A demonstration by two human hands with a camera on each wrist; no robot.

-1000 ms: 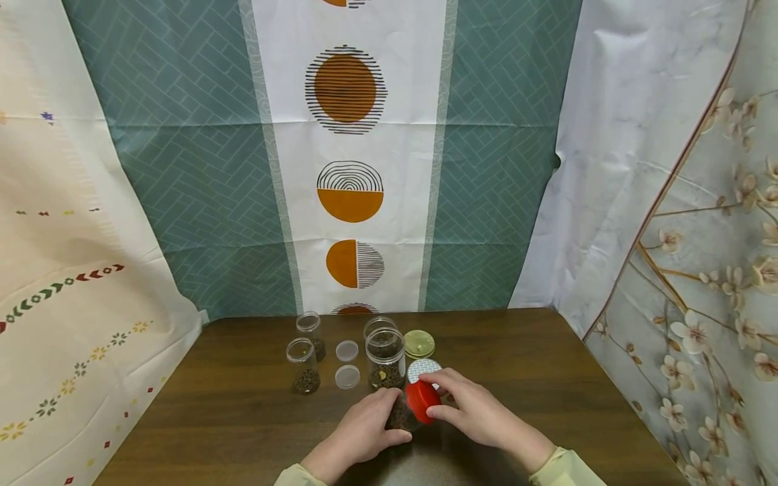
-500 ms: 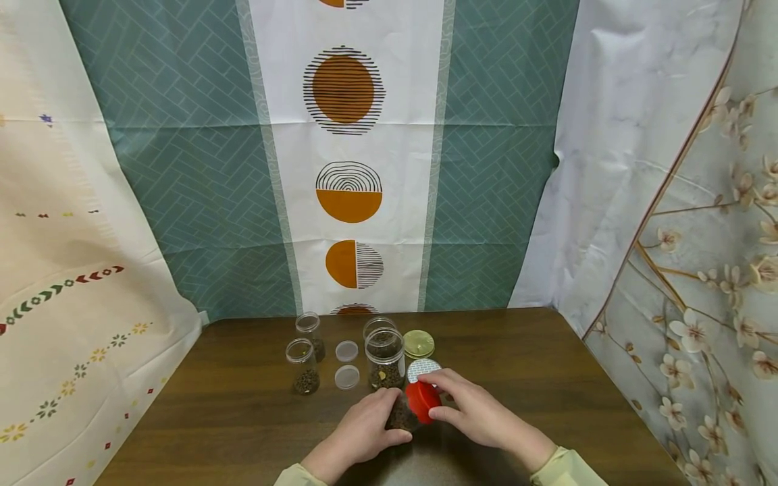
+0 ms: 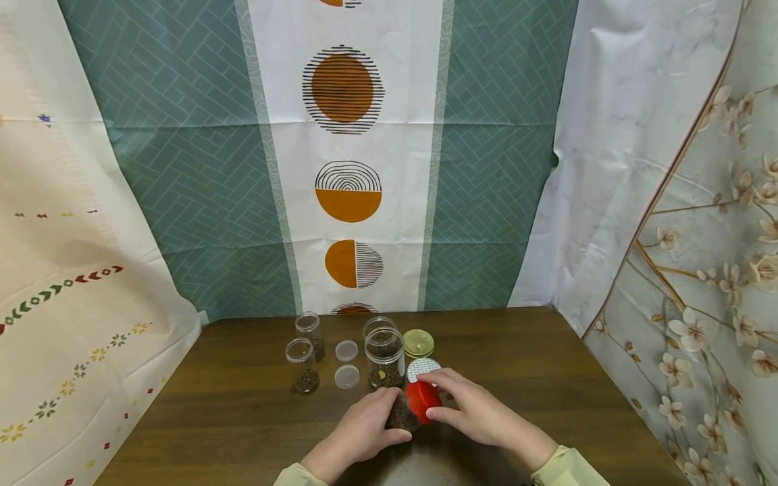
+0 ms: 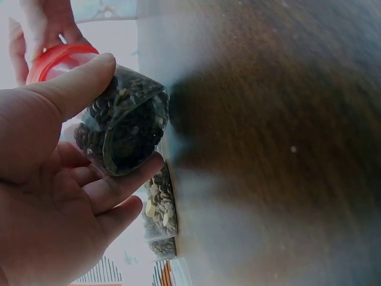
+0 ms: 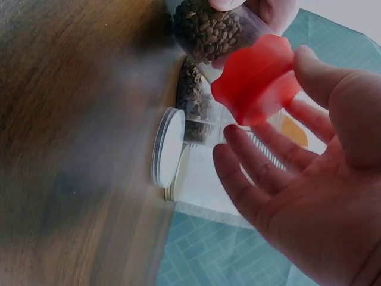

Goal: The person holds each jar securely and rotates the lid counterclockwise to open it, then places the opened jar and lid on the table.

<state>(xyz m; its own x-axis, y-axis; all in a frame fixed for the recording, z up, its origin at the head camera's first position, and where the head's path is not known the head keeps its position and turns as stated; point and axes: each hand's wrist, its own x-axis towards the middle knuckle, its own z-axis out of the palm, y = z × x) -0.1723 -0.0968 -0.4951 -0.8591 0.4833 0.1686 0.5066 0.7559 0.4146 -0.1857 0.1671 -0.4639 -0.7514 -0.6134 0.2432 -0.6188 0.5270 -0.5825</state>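
Note:
A clear jar (image 4: 134,110) partly filled with dark brown, seed-like pieces is held tilted by my left hand (image 3: 363,426), just above the table. My left thumb and fingers wrap round its sides. On its mouth sits a red scalloped lid (image 5: 256,77), facing right toward my right hand (image 3: 477,410). That hand pinches the lid's rim between thumb and fingers, as the right wrist view shows. In the head view, the left hand hides much of this jar. Right behind it stands a larger uncapped jar (image 3: 385,368) with similar brown contents and a few yellow pieces.
Two smaller uncapped jars, a front one (image 3: 306,371) and a back one (image 3: 310,331), stand on the left. Two translucent discs (image 3: 347,376) lie beside them. Another jar (image 3: 379,324) is at the back. Gold lids (image 3: 419,342) and a white-lined lid (image 3: 422,368) lie on the right.

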